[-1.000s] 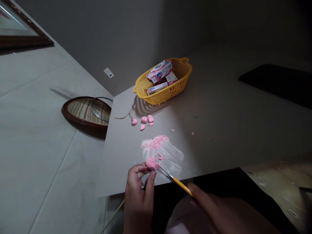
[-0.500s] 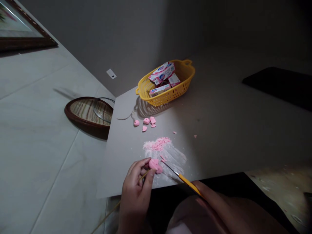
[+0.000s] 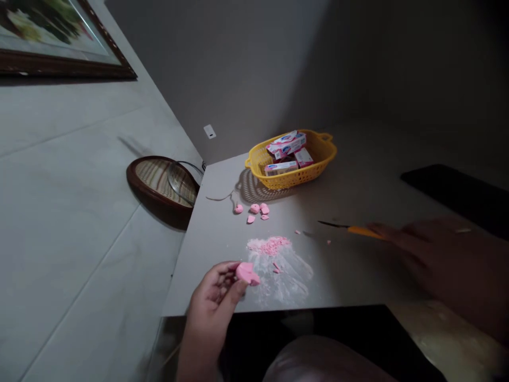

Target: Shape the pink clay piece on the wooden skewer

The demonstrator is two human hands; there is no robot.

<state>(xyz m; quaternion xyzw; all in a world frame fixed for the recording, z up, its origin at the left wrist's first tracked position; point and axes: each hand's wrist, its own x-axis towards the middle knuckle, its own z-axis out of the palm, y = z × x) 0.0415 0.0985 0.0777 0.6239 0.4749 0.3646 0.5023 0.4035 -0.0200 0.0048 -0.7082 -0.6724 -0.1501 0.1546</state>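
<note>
My left hand (image 3: 214, 297) pinches a pink soap piece (image 3: 246, 272) over the near edge of a grey board (image 3: 350, 265). My right hand (image 3: 441, 260) is at the right, dim and blurred, closed round the orange handle of a thin knife (image 3: 350, 228) whose blade points left above the board. A heap of pink shavings (image 3: 269, 245) with white powder lies just beyond the soap piece. Several pink soap chunks (image 3: 256, 210) lie farther back, near a thin stick or string (image 3: 220, 198).
A yellow basket (image 3: 318, 164) with several soap boxes (image 3: 288, 148) stands at the back of the board. A round brown tray (image 3: 159, 185) with a glass lid leans at the left. A framed picture (image 3: 59, 37) is top left; a dark mat (image 3: 465, 193) lies at the right.
My right hand has drawn the knife away from the soap piece, up and to the right. My left hand still holds the soap. The view has shifted, so everything sits lower.
</note>
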